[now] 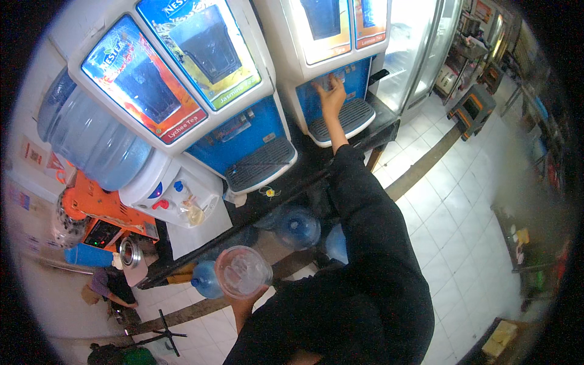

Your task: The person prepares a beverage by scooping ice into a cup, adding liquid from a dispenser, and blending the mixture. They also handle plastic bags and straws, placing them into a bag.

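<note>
My left hand [248,301] holds a clear plastic cup [244,272] by its lower side; ice pieces show through the open top. My right hand [332,98] is raised at the dispensing bay of the right-hand Nestea drink dispenser [292,59], above its grey drip tray [343,119]. Its thumb and fingers are spread beside the nozzle area, and no held object shows; whether the fingertips touch the dispenser cannot be told. A second Nestea dispenser [269,77] with a drip tray [261,165] stands to the left, its panels showing lychee and jasmine tea.
A water dispenser [171,194] with a large blue bottle [98,132] stands left on the black counter, beside an orange cup-sealing machine [107,205]. Blue water bottles [296,226] are below the counter. A lit glass-door fridge [406,54] and a stool [472,109] are right. Another person [109,285] is lower left.
</note>
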`<state>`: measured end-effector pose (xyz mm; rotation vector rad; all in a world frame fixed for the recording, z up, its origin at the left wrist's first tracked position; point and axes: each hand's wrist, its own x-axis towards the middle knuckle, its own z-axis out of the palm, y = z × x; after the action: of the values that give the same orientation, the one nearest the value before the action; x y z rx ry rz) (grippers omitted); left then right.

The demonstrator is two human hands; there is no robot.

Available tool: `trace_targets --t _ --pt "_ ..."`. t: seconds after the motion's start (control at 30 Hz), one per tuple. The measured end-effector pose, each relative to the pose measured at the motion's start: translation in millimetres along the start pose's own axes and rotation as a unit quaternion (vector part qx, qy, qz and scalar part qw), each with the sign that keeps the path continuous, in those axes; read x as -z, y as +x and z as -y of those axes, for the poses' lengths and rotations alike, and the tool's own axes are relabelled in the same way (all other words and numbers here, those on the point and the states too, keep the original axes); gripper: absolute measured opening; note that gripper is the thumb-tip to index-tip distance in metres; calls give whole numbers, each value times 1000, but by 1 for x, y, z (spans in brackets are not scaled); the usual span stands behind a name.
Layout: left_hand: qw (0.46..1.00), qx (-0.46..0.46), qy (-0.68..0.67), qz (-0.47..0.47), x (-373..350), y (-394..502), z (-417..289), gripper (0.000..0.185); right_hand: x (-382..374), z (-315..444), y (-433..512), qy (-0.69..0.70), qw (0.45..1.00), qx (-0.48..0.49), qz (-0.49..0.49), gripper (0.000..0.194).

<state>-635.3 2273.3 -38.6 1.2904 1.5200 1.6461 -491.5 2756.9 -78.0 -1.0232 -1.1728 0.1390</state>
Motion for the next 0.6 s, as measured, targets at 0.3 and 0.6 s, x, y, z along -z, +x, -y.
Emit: trace_targets --t 0.3,0.6 --pt "1000 3 -11 15 -11 6 5 104 -2 -8 -2 -20 999 45 -2 55" --pt "999 12 -26 19 -20 10 11 104 7 -3 2 -14 998 54 38 52"
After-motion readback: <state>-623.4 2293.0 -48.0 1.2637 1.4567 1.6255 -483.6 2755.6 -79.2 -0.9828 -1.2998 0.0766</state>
